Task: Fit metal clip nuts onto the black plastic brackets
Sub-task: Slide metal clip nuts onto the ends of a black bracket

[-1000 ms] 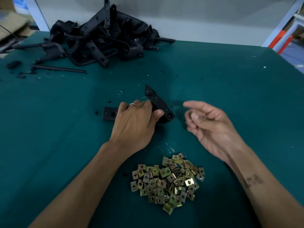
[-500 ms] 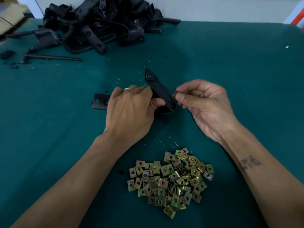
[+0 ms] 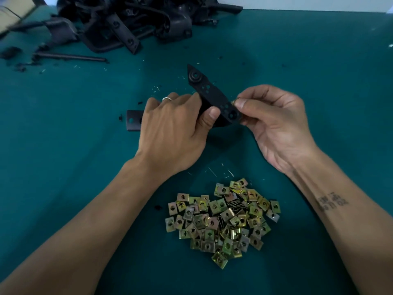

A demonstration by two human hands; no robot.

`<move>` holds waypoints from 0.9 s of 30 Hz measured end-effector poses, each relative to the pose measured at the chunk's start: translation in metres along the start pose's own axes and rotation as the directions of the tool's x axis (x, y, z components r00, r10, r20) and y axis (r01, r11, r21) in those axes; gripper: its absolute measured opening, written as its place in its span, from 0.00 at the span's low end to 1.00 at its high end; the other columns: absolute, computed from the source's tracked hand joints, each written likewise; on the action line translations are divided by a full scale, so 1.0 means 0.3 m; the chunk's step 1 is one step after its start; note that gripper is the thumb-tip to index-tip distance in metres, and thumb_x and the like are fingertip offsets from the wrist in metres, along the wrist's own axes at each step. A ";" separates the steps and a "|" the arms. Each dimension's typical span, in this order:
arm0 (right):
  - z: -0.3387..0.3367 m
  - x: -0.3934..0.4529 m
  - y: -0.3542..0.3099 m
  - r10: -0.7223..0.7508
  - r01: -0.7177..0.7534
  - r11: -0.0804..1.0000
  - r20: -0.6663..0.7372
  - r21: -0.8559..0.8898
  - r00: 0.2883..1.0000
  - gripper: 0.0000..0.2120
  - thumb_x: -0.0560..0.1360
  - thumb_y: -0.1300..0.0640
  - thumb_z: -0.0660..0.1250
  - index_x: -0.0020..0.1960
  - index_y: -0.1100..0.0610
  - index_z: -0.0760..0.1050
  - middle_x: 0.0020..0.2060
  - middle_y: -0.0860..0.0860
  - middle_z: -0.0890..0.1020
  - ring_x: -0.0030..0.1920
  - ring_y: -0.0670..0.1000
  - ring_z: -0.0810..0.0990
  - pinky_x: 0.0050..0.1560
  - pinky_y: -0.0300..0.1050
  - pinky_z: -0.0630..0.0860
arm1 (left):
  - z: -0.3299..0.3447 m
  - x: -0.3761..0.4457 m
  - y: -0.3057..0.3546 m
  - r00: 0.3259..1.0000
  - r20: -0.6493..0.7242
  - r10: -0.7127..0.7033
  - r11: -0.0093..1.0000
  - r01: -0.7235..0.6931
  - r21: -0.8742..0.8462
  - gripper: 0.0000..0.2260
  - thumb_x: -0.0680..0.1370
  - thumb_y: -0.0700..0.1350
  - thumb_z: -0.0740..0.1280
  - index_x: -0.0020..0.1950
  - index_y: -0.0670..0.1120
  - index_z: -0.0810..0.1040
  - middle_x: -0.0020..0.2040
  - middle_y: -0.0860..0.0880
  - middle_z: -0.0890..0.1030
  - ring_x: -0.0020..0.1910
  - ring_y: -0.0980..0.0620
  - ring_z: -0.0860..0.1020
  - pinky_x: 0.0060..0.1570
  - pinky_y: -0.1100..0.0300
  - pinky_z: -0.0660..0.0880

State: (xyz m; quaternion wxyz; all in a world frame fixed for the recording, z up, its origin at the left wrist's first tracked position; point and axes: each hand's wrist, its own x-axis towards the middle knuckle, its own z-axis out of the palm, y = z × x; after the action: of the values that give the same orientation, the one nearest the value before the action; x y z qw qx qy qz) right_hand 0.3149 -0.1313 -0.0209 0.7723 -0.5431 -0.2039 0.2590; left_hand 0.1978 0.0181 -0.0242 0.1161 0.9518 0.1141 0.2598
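Note:
A black plastic bracket (image 3: 209, 92) with several holes stands tilted above the green table, its pointed end away from me. My left hand (image 3: 176, 128) grips its middle, thumb on the front face; the bracket's left end (image 3: 133, 122) pokes out beyond my knuckles. My right hand (image 3: 274, 122) pinches a small metal clip nut (image 3: 233, 102) between thumb and forefinger, right at the bracket's near right end. Most of the nut is hidden by my fingertips. A heap of several yellowish clip nuts (image 3: 222, 220) lies on the table near me, between my forearms.
A tangled pile of black plastic brackets (image 3: 127, 22) fills the far left of the green table (image 3: 319, 81). A thin black rod (image 3: 70, 57) and black scraps lie in front of it. Small shavings dot the cloth around my hands.
My right hand moved left from open air and now pinches a clip nut against the bracket's right end. The left hand keeps its grip on the bracket. The view tilted downward.

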 end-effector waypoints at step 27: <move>0.031 -0.040 -0.005 -0.046 0.054 0.987 0.062 -0.148 0.997 0.10 0.74 0.60 0.66 0.47 0.66 0.81 0.49 0.67 0.82 0.51 0.61 0.81 0.49 0.51 0.76 | 0.005 -0.003 -0.004 0.999 0.025 -0.040 0.996 0.038 0.087 0.16 0.81 0.57 0.53 0.45 0.48 0.73 0.43 0.48 0.81 0.46 0.39 0.76 0.47 0.50 0.61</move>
State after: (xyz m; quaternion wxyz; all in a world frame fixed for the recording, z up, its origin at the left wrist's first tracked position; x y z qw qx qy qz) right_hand 0.3003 -0.1325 -0.0169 0.7293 -0.5865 -0.2587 0.2391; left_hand 0.1977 0.0187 -0.0261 0.0815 0.9570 0.1422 0.2394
